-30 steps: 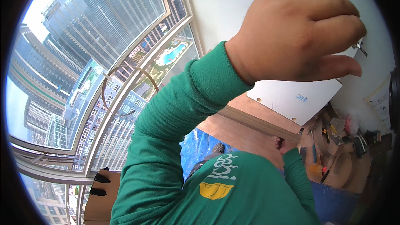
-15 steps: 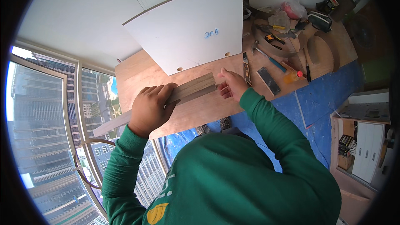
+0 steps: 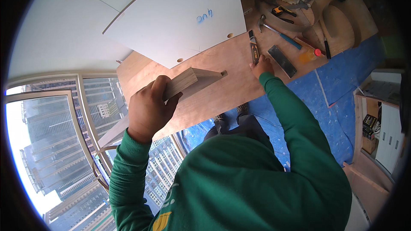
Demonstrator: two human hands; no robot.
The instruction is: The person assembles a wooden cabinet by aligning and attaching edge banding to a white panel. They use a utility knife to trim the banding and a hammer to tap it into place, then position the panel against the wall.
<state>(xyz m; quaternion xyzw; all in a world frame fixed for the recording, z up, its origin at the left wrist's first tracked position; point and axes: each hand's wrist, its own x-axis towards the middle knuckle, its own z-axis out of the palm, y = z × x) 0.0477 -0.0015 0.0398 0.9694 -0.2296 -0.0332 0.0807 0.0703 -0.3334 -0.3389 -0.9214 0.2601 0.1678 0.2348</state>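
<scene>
My left hand [image 3: 150,107] is closed around a long wood-grain strip [image 3: 182,84], held at a tilt over the plywood tabletop [image 3: 180,122]. The strip's far end appears bent, and its other end runs out behind my left wrist towards the window. My right hand [image 3: 262,66] has its fingers closed at the near end of a black and orange utility knife [image 3: 254,48], which lies on the tabletop. Just right of that hand is a dark rectangular block [image 3: 282,61]. A large white panel [image 3: 171,21] with two round holes near its lower edge lies beyond both hands.
Right of the knife are a claw hammer [image 3: 280,34], a bottle of orange liquid [image 3: 308,55] and a yellow and black tool [image 3: 280,11]. Curled edging strips [image 3: 355,30] stand behind them. Blue sheeting [image 3: 299,92] covers the floor; a window [image 3: 47,132] is at left.
My right hand has left the strip's end, moved right and closed on the utility knife. The strip, still in my left hand, has tilted. The whole view has shifted slightly.
</scene>
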